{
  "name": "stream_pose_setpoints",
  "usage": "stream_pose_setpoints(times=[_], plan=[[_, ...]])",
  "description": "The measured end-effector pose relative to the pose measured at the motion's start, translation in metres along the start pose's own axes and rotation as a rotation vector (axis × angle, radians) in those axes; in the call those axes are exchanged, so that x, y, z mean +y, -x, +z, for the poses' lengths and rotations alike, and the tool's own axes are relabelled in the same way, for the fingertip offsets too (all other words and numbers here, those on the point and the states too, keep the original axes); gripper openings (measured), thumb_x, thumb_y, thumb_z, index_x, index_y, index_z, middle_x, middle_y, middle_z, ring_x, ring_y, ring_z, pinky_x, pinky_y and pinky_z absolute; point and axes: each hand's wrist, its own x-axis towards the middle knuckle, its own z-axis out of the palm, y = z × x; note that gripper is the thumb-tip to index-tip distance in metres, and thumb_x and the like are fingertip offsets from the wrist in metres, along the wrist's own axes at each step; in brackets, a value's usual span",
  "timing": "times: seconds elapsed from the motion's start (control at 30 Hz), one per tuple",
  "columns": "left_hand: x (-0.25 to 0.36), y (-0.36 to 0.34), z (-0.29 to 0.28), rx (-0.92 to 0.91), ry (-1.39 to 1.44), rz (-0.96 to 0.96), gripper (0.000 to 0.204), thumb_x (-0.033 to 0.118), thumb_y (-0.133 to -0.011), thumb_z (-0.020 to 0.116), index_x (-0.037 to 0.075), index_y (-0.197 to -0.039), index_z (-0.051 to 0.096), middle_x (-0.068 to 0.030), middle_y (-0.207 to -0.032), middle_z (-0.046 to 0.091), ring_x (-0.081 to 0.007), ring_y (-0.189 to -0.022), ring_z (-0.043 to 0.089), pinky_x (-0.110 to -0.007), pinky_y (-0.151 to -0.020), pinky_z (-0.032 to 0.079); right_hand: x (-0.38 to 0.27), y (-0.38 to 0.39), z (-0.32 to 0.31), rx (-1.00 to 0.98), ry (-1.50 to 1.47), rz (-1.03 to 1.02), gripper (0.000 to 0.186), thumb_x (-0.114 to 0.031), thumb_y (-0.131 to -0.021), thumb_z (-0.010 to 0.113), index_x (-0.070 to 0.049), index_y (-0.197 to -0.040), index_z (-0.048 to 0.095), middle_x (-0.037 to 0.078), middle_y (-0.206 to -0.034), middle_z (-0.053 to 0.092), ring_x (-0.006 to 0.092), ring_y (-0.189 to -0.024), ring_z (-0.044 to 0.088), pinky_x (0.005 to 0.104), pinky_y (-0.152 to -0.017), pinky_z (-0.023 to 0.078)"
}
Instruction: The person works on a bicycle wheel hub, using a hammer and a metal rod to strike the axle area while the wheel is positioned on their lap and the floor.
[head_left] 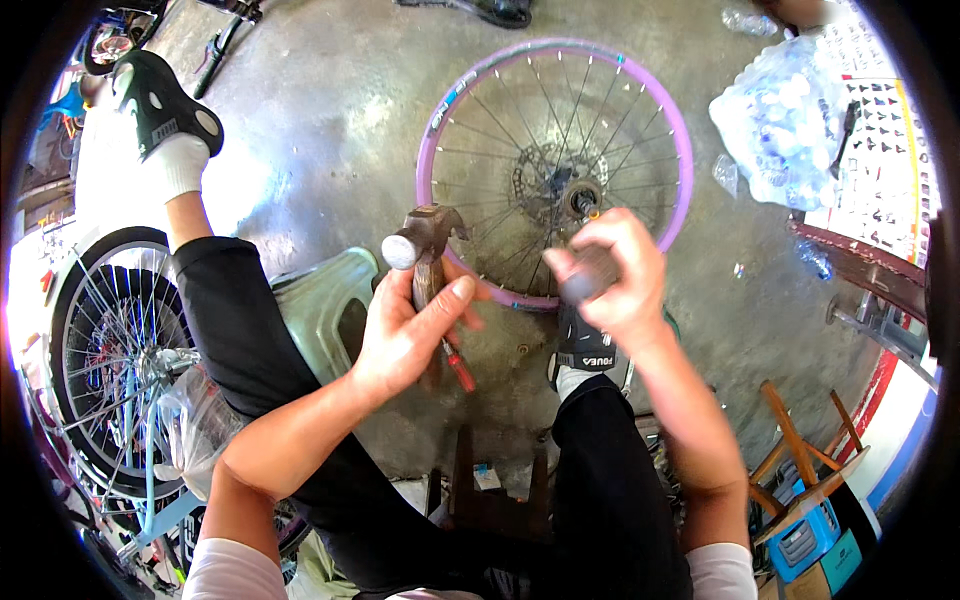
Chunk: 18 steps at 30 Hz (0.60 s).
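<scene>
My left hand is closed around the wooden handle of a claw hammer, just below its metal head. A slim red-handled tool sticks out below the same fingers; its other end is hidden. My right hand grips a dark, round-ended cylinder, blurred by motion, so its kind is unclear. Past both hands, a bicycle wheel with a purple rim lies flat on the floor. Its disc rotor and raised hub end show just beyond my right hand.
A pale green plastic stool stands by my left leg, with a spoked bicycle wheel farther left. At right are a bag of plastic bottles, a wooden frame and a blue case. My right shoe touches the purple wheel's near side.
</scene>
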Motion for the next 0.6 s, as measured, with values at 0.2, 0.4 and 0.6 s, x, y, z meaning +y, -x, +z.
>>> stream_pose_setpoints(times=[0.2, 0.4, 0.6], plan=[[-0.005, -0.017, -0.021, 0.126, 0.002, -0.07, 0.015, 0.017, -0.102, 0.068, 0.007, -0.103, 0.056, -0.0033, -0.08, 0.064, -0.008, -0.058, 0.053, -0.025, -0.053, 0.042, 0.015, -0.104, -0.058, 0.069, -0.656, 0.572, 0.023, -0.023, -0.097, 0.075, -0.01, -0.098, 0.057, -0.002, -0.071, 0.055, 0.0084, -0.055, 0.05, 0.0271, -0.052, 0.041], [0.003, -0.018, -0.028, 0.184, 0.003, -0.138, 0.016, 0.017, -0.101, 0.068, 0.008, -0.1, 0.055, -0.0027, -0.078, 0.062, -0.0086, -0.056, 0.052, -0.026, -0.052, 0.041, 0.05, -0.106, -0.035, 0.507, -1.027, 0.436, 0.017, -0.016, -0.099, 0.07, -0.009, -0.093, 0.056, -0.001, -0.068, 0.052, 0.0069, -0.049, 0.042, 0.0258, -0.045, 0.03], [-0.003, -0.032, -0.033, 0.231, 0.027, -0.134, 0.015, 0.017, -0.102, 0.067, 0.009, -0.103, 0.054, -0.0023, -0.078, 0.06, -0.0096, -0.056, 0.052, -0.026, -0.051, 0.041, 0.073, -0.077, 0.001, 0.596, -1.146, 0.521, 0.025, -0.022, -0.097, 0.066, -0.011, -0.079, 0.053, -0.003, -0.059, 0.044, 0.0073, -0.043, 0.033, 0.0266, -0.042, 0.024]])
